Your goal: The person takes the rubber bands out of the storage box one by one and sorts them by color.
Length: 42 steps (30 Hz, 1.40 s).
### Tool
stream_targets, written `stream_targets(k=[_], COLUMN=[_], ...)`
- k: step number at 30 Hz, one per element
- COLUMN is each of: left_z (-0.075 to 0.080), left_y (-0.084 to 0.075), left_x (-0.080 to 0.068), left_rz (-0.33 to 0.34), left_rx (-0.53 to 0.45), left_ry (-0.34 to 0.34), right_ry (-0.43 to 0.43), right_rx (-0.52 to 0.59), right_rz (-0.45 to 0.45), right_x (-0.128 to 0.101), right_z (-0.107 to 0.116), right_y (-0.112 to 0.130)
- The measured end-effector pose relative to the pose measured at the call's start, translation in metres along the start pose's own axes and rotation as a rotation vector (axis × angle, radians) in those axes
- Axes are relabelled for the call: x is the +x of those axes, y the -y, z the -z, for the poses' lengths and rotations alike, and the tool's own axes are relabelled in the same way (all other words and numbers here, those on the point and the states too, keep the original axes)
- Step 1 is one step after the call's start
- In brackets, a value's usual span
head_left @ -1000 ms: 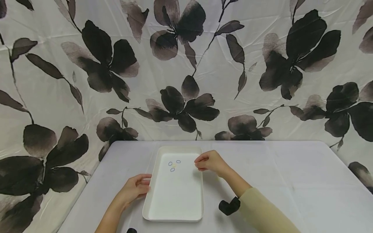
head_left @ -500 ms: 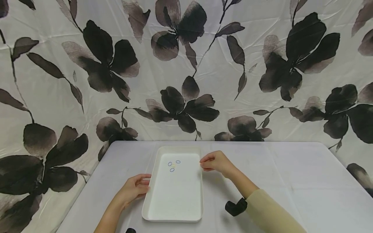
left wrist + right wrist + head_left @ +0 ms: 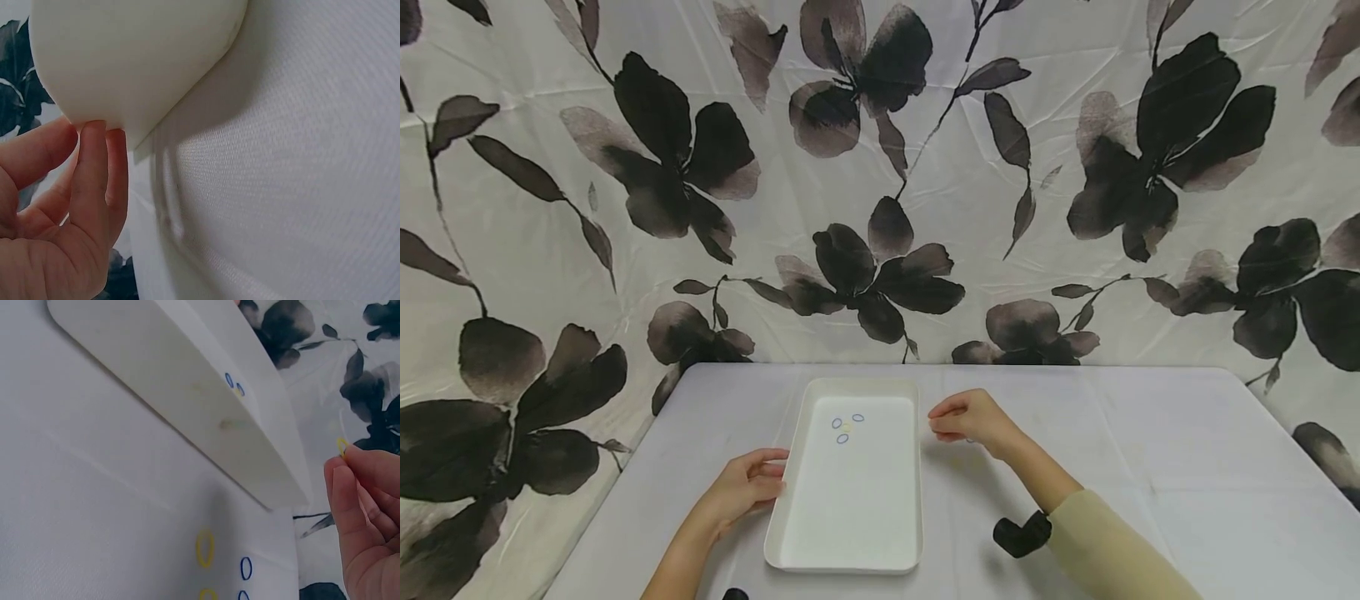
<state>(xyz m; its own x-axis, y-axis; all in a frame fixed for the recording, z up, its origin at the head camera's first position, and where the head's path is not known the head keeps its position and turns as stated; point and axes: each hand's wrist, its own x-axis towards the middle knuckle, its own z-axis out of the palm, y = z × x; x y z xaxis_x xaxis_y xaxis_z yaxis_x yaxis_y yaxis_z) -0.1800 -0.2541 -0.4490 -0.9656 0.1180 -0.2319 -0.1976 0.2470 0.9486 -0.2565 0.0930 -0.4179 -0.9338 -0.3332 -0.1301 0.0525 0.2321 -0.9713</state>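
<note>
I see a small yellow rubber band (image 3: pixel 342 446) pinched at the fingertips (image 3: pixel 337 472) of my right hand (image 3: pixel 967 418), near the right edge of the right wrist frame; in the head view the band itself is too small to pick out, and the hand sits just right of centre, just beside the right rim of the white tray (image 3: pixel 781 517). The hand is clenched around that pinch, fingers curled, above the grey table (image 3: pixel 1150 467). Under it, at the bottom of the wrist frame, loose bands (image 3: pixel 205 548) lie on the cloth: yellow ones and blue ones, the lowest cut off by the frame edge.

I can read no writing or brand anywhere; the tray's side carries only a faint smudge.

Inside the tray, toward its far end, lie three blue bands and a pale yellow one (image 3: pixel 846 426), close together.

My left hand (image 3: pixel 747 487) rests against the tray's left rim, lower left of centre; its fingers are bent, fingertips under the lip and touching it. How firmly it grips I cannot tell.

A dark wrist unit (image 3: pixel 1021 535) shows by the sleeve (image 3: pixel 1112 554). A flowered curtain (image 3: pixel 880 167) fills the upper frame.
</note>
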Motion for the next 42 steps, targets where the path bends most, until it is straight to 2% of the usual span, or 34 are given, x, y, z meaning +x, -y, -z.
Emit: stream_targets(k=[42], left_z=[0.000], left_y=[-0.001], left_x=[0.000], left_rz=[0.002], left_rx=[0.008], left_ry=[-0.004], right_ry=[-0.003], right_rx=[-0.005], right_rz=[-0.014], right_x=[-0.016], right_z=[0.036], right_y=[-0.016])
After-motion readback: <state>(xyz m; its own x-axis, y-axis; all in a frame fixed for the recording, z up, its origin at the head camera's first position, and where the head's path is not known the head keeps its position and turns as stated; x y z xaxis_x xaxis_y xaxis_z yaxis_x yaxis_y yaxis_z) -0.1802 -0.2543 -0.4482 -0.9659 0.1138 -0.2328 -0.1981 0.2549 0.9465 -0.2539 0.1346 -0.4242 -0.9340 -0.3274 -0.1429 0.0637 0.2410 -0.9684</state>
